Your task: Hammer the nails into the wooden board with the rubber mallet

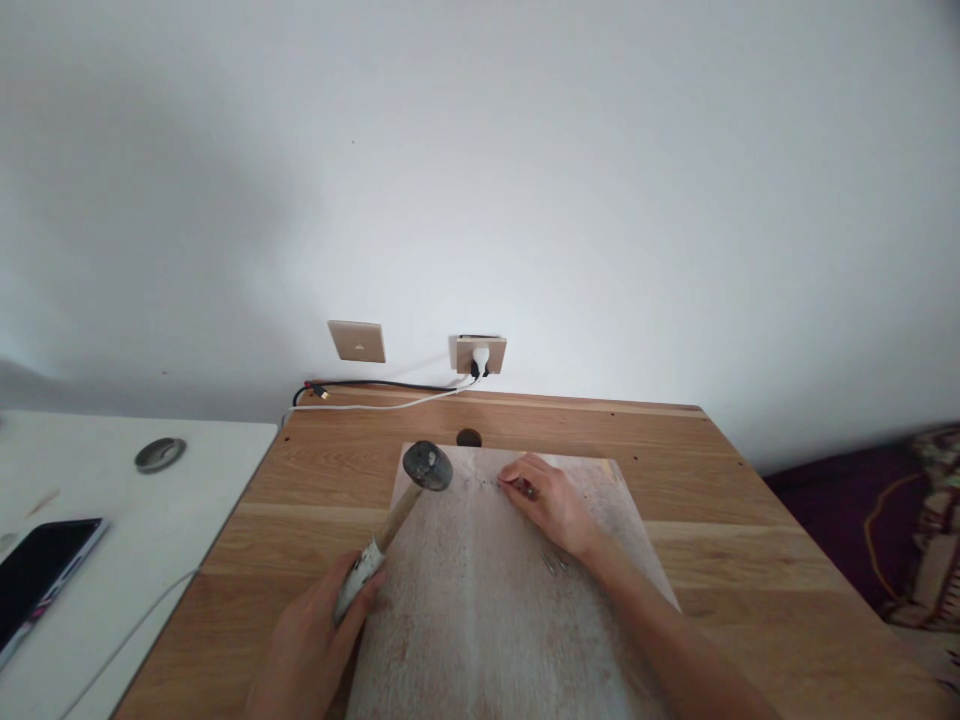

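My left hand [322, 625] is closed around the handle of a mallet [394, 515]. Its dark head [427, 466] is raised at the upper left of a worn, whitish wooden board [450, 610]. Near the board's far edge, my right hand [544, 495] is pinched, with thumb and fingertips down at the surface. Whatever is between those fingertips is too small to make out. A few thin metal pieces that look like nails [553, 562] lie on the board beside my right wrist. Small dark marks dot the wood around the fingertips.
The board lies on a wooden table [315, 520] against a white wall. Behind it are a round cable hole [469, 438] and a socket [481, 356] with plugged-in cords. On a white surface at left are a phone [45, 575] and a round grey object [160, 455].
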Demonstrator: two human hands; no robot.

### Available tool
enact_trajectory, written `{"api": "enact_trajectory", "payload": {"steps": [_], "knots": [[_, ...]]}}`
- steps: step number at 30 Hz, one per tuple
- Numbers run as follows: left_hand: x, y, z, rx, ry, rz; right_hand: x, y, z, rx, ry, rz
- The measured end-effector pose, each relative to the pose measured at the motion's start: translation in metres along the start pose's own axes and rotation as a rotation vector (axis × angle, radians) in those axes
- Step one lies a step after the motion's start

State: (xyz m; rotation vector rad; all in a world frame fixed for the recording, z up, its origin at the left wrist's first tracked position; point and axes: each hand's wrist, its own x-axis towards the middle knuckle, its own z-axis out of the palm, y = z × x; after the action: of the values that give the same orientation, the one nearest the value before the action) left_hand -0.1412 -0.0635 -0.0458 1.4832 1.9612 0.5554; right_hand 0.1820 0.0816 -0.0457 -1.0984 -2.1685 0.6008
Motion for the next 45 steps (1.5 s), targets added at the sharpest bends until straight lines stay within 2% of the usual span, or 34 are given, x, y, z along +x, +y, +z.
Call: {"api": "enact_trajectory", "payload": {"steps": [6, 15, 32, 40, 45], "knots": [[0.0, 0.004, 0.002, -0.015, -0.018, -0.007, -0.003, 0.003, 0.003, -0.009, 0.019, -0.026], [-0.002, 0.005, 0.0, 0.001, -0.019, 0.009, 0.0, -0.007, -0.007, -0.076, -0.051, -0.03], [0.0, 0.025, 0.003, -0.011, -0.039, 0.072, 0.009, -0.01, -0.003, -0.16, -0.102, -0.045], [0.003, 0.049, 0.006, 0.102, -0.135, 0.156, 0.006, -0.002, -0.014, -0.117, -0.127, 0.041], [0.001, 0.072, 0.008, 0.238, -0.193, 0.143, 0.017, -0.005, -0.017, -0.074, -0.21, 0.054]]}}
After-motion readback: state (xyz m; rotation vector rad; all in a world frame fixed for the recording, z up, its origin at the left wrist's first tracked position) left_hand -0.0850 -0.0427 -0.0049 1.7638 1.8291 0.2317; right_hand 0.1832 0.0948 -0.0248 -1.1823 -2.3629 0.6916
